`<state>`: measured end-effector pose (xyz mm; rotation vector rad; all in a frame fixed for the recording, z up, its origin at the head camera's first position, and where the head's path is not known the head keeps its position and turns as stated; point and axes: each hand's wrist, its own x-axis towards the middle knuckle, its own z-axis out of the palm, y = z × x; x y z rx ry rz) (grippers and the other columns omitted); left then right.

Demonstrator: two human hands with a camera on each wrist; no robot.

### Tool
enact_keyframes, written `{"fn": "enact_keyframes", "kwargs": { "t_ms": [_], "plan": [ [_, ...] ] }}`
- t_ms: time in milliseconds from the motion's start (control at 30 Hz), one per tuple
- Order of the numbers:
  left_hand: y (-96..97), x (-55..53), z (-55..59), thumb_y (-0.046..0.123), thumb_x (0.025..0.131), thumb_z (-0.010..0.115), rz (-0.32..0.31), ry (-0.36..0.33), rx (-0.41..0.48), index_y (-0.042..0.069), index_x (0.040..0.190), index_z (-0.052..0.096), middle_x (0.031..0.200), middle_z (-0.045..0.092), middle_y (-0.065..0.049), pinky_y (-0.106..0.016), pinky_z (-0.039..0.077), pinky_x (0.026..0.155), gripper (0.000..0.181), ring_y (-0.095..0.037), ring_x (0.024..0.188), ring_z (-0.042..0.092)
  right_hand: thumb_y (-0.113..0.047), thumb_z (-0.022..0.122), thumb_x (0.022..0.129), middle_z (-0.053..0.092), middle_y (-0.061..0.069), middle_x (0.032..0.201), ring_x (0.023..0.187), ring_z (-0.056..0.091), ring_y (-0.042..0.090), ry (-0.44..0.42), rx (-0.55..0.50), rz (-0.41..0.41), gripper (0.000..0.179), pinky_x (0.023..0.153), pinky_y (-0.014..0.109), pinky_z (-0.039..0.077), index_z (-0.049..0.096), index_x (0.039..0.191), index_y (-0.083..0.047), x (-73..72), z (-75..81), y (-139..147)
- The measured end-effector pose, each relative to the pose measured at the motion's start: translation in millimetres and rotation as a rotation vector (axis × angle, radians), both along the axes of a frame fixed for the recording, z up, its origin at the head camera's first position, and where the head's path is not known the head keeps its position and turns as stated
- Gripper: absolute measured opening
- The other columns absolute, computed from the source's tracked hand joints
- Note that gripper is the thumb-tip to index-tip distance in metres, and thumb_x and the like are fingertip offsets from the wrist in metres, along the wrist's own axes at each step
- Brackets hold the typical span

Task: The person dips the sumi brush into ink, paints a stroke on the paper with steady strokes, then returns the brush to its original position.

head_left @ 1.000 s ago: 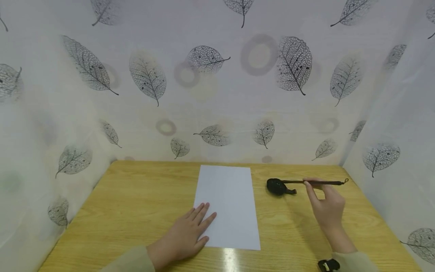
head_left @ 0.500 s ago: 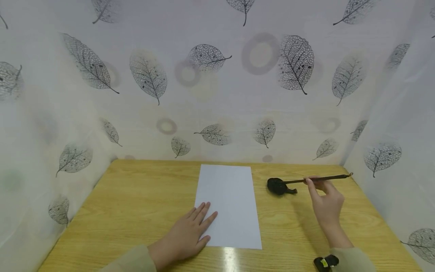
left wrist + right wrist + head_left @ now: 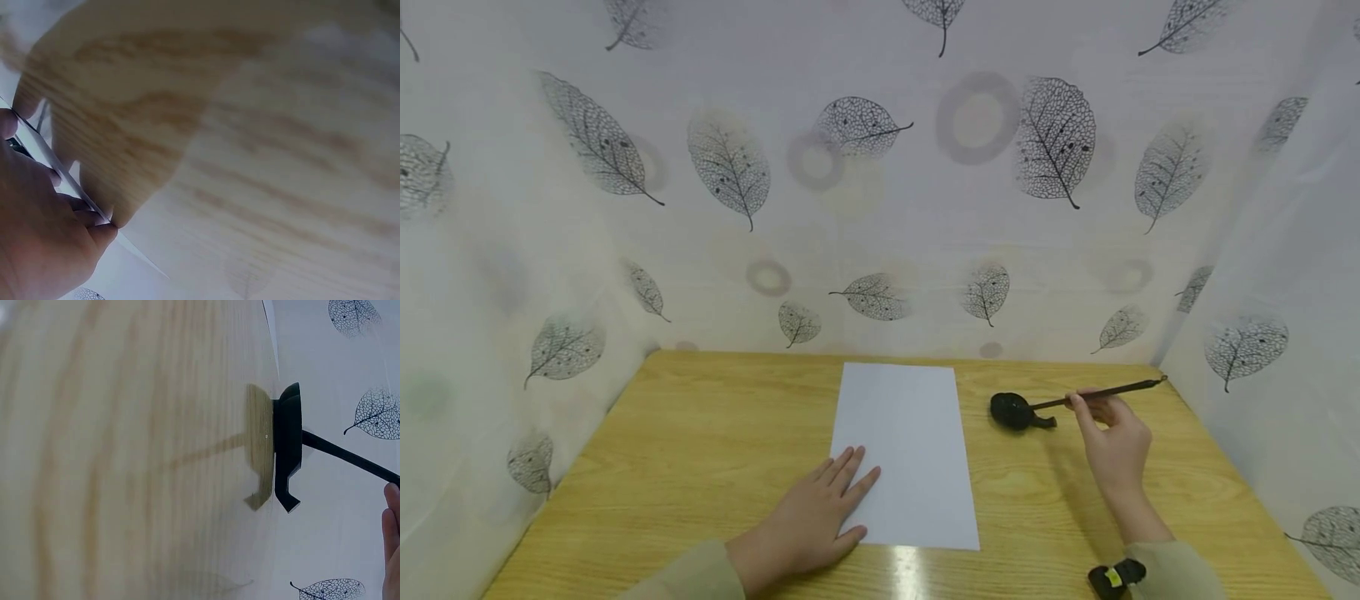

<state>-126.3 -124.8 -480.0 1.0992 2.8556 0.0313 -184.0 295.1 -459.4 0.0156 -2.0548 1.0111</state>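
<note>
My right hand (image 3: 1116, 446) pinches a dark, slim writing brush (image 3: 1120, 390) by its handle, thumb against the fingers. The brush slants, its looped end raised toward the right. Its bristle end is hidden inside a small black ink dish (image 3: 1009, 412) with a stubby spout-like handle. From the side, in the right wrist view, the brush (image 3: 350, 458) goes down behind the rim of the dish (image 3: 289, 425). My left hand (image 3: 812, 521) rests with spread fingers on the lower left edge of a blank white paper sheet (image 3: 910, 450). The left wrist view shows the left hand (image 3: 50, 237) along the paper's edge.
A glossy wood-grain table (image 3: 715, 417) lies under everything. Pale curtains (image 3: 880, 208) printed with leaves stand at the back and both sides. A black strap-like device (image 3: 1116, 577) sits at the right cuff.
The brush's looped end has risen, so the handle slants more steeply. My right hand has shifted slightly left. My left hand and the paper have stayed put.
</note>
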Motion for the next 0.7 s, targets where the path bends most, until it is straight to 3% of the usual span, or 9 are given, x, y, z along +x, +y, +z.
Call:
{"fn": "enact_keyframes", "kwargs": {
  "t_ms": [300, 467, 700],
  "plan": [
    [-0.1, -0.5, -1.0, 0.059, 0.110, 0.040, 0.006, -0.030, -0.029, 0.018, 0.169, 0.030, 0.177, 0.022, -0.017, -0.048, 0.033, 0.131, 0.073, -0.032, 0.164, 0.026, 0.004, 0.076, 0.094, 0.064, -0.039, 0.084, 0.072, 0.056, -0.030, -0.008, -0.021, -0.018, 0.007, 0.069, -0.004, 0.045, 0.076, 0.099, 0.009, 3.2, 4.1, -2.8],
    [-0.5, -0.4, -3.5, 0.059, 0.110, 0.039, 0.000, -0.005, -0.034, 0.018, 0.169, 0.030, 0.176, 0.023, -0.017, -0.048, 0.032, 0.131, 0.072, -0.032, 0.164, 0.027, 0.006, 0.074, 0.094, 0.062, -0.044, 0.087, 0.074, 0.058, -0.028, 0.033, -0.064, -0.007, 0.010, 0.069, -0.004, 0.047, 0.074, 0.101, 0.014, 4.3, 6.7, -2.2],
    [-1.3, 0.4, -4.1, 0.059, 0.110, 0.039, -0.002, 0.006, -0.018, 0.018, 0.169, 0.030, 0.176, 0.023, -0.018, -0.049, 0.033, 0.131, 0.072, -0.032, 0.164, 0.027, 0.008, 0.072, 0.095, 0.066, -0.043, 0.090, 0.075, 0.062, -0.025, 0.069, -0.109, -0.005, 0.009, 0.070, -0.002, 0.049, 0.073, 0.101, 0.014, 4.1, 8.8, 3.5]
  ]
}}
